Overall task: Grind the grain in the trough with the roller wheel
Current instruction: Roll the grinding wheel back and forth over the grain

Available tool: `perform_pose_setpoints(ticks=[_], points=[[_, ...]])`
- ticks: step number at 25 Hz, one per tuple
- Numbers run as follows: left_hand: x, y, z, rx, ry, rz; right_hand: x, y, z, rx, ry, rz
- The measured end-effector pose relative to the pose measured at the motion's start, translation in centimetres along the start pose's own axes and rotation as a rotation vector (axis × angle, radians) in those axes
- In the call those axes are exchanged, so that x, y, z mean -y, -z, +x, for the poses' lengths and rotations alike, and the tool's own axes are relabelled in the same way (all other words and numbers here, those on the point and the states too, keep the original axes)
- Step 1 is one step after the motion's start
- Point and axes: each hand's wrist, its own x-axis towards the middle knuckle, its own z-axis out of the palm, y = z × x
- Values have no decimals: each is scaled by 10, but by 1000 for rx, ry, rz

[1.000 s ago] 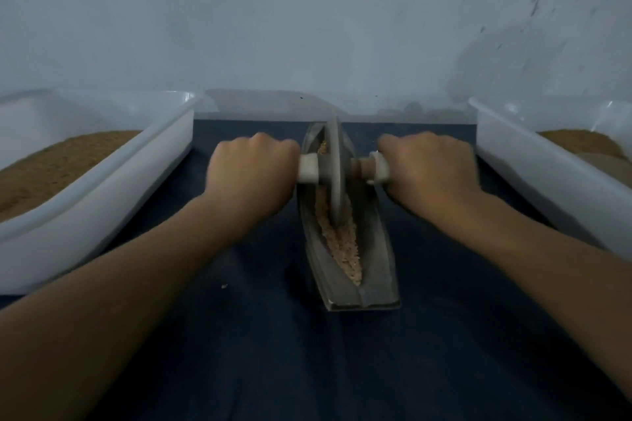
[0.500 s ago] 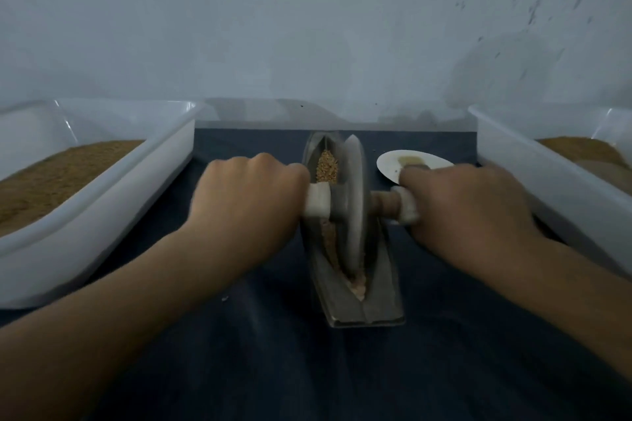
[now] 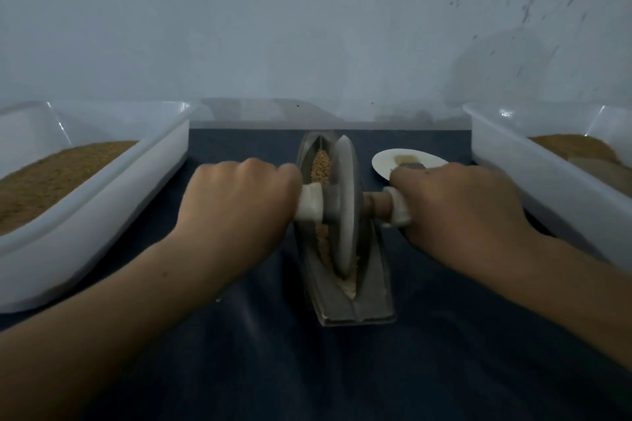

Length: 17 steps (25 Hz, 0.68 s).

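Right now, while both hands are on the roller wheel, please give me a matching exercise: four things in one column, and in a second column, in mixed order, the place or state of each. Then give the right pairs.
Things:
1. roller wheel
2. trough
3. white plate
4. left hand

Places or states:
A. partly hidden behind the right hand
B. lies on the dark cloth and holds grain
C. stands upright in the groove
D. grips a white handle end

Pairs: 1-C, 2-B, 3-A, 4-D.

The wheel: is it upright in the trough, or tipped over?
Upright: the wheel stands on its edge in the trough, with grain beside it.
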Motion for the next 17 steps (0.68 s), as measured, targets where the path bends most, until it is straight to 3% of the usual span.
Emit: perform_pose_setpoints(ticks=[2, 4, 6, 8, 12, 14, 17], points=[[-4, -11, 22, 110, 86, 113, 8, -15, 26, 160, -108, -71], [-2, -21, 55, 205, 171, 55, 12, -25, 62, 331, -210, 5], [3, -25, 73, 297, 193, 11, 11, -29, 80, 394, -220, 33], [3, -16, 55, 246, 151, 40, 9, -17, 62, 343, -156, 7], [-1, 8, -7, -68, -25, -26, 4, 12, -7, 63, 5, 46], [0, 4, -7, -15, 3, -32, 1, 11, -3, 44, -11, 9], [-5, -19, 30, 138, 171, 49, 10, -11, 50, 233, -105, -55]])
